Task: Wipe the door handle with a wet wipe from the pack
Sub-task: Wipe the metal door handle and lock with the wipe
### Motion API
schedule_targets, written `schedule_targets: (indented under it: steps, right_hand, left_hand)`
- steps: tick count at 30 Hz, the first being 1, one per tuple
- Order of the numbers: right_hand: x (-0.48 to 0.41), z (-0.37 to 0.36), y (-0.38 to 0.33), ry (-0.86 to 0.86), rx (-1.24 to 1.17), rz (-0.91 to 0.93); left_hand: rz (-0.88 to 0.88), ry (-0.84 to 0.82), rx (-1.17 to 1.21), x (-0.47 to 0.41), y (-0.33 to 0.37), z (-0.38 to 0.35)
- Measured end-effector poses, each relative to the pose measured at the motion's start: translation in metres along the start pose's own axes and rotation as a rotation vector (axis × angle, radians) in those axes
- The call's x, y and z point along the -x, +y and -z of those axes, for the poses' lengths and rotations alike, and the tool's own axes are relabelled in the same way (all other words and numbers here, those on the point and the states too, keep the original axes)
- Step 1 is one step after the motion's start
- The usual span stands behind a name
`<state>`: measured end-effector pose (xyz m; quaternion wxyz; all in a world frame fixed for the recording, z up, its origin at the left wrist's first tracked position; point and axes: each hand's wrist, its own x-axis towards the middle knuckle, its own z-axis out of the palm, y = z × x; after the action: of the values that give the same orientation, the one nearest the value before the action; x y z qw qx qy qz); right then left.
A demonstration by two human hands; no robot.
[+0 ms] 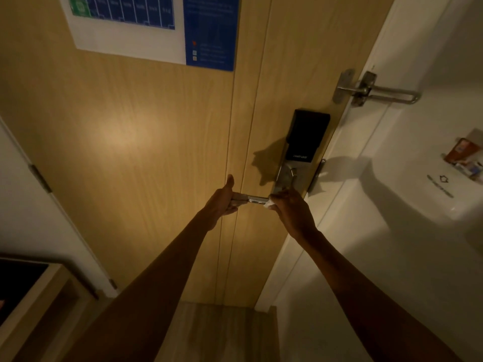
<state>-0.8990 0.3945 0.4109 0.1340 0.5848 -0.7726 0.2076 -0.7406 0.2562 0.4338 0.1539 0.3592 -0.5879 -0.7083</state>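
Observation:
A silver lever door handle (257, 199) juts left from the metal plate of a black smart lock (307, 134) on a light wooden door (146, 142). My left hand (222, 199) grips the free end of the handle, thumb up. My right hand (290, 205) is closed around the handle's base near the lock plate, pressing a white wet wipe (269, 204) against it; only a small bit of the wipe shows under the fingers. The pack is hard to identify in this view.
A metal swing-bar door guard (376, 91) is mounted above the lock. A blue and white evacuation notice (154, 27) hangs on the door. On the white wall to the right is a holder with a coloured packet (462, 155). Wooden furniture (34, 291) stands at lower left.

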Motion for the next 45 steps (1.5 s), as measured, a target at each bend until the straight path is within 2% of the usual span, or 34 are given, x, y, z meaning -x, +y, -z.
schedule_targets:
  steps: [2,6,10,12,18,23,37,45]
  right_hand:
    - [-0.001,-0.001,-0.001,0.017,-0.047,-0.050]
    - [0.000,0.007,0.004,-0.014,0.043,0.042]
    - [0.001,0.018,0.005,-0.002,-0.013,-0.011]
    - [-0.002,0.018,-0.003,0.027,-0.020,0.027]
    - [-0.015,0.002,-0.020,-0.096,0.049,0.063]
    - [-0.010,0.011,-0.017,-0.025,0.141,0.054]
    - [-0.023,-0.003,-0.027,-0.111,0.098,0.052]
    - [-0.015,-0.005,-0.024,-0.043,0.068,0.043]
  left_hand:
    - [0.012,0.002,-0.027,-0.001,0.003,-0.001]
    - [0.025,0.001,-0.052,-0.005,0.003,-0.001]
    - [0.010,0.011,-0.031,-0.005,0.001,-0.001]
    - [0.024,0.006,-0.002,-0.004,0.002,-0.002]
    - [0.037,-0.042,-0.033,0.003,0.010,-0.001]
    - [0.043,-0.043,-0.032,0.005,0.010,0.001]
    - [-0.006,-0.074,-0.107,0.002,0.006,0.010]
    - [0.021,-0.123,-0.092,-0.001,0.006,0.014]
